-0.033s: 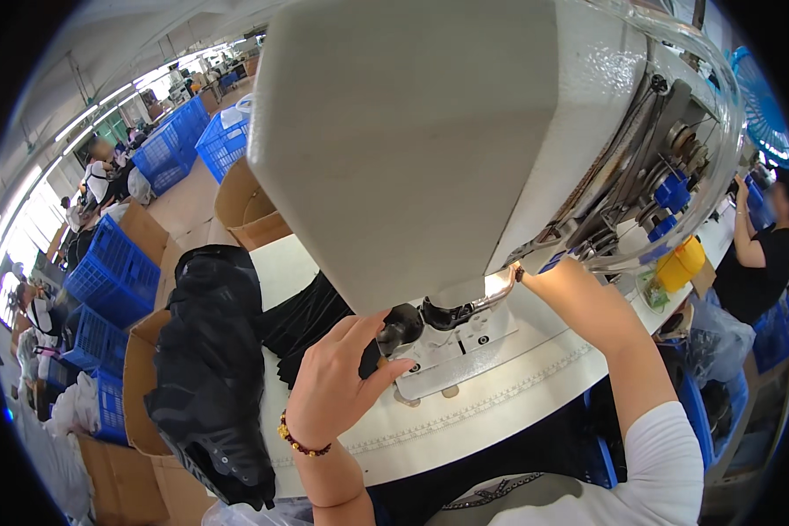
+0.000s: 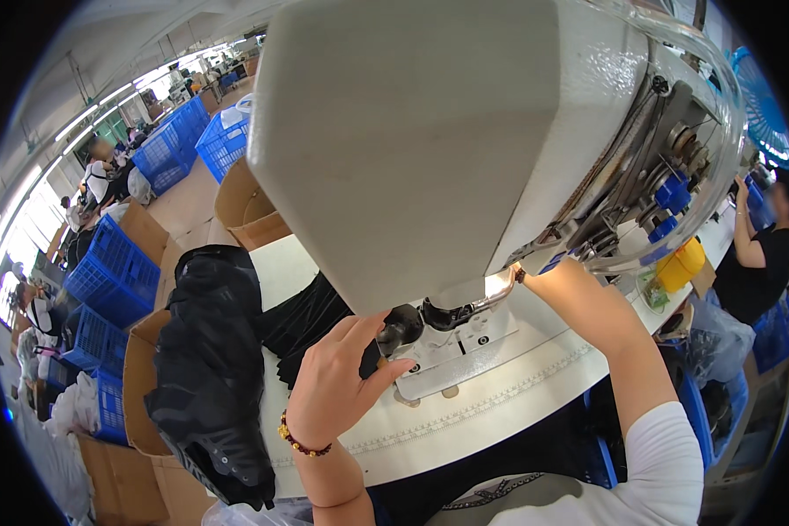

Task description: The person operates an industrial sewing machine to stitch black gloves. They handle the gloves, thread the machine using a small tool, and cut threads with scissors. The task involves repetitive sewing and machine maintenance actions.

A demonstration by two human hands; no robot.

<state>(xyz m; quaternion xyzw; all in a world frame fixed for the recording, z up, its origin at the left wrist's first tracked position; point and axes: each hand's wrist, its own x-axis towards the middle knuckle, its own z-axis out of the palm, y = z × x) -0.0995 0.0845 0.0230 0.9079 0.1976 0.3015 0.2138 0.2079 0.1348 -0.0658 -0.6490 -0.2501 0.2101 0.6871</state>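
A large pale sewing machine (image 2: 403, 149) fills the upper middle, its presser area and metal bed (image 2: 465, 351) showing below the head. My left hand (image 2: 337, 377) is beside the black rounded part (image 2: 401, 326) of the machine. Its thumb stretches away from the fingers, and no held thing shows in it; some fingertips are hidden. My right hand (image 2: 552, 279) reaches behind the machine head, so its fingers are out of sight. Folded black fabric (image 2: 302, 320) lies on the white table (image 2: 491, 412) just beyond my left hand. A black garment (image 2: 210, 351) hangs over the table's left edge.
Cardboard boxes (image 2: 145, 386) and blue plastic crates (image 2: 114, 272) stand to the left. On the right are a yellow container (image 2: 680, 263), a clear plastic bag (image 2: 714, 342) and a blue fan (image 2: 763, 105). A co-worker in black (image 2: 754, 263) sits at the right; others work far left.
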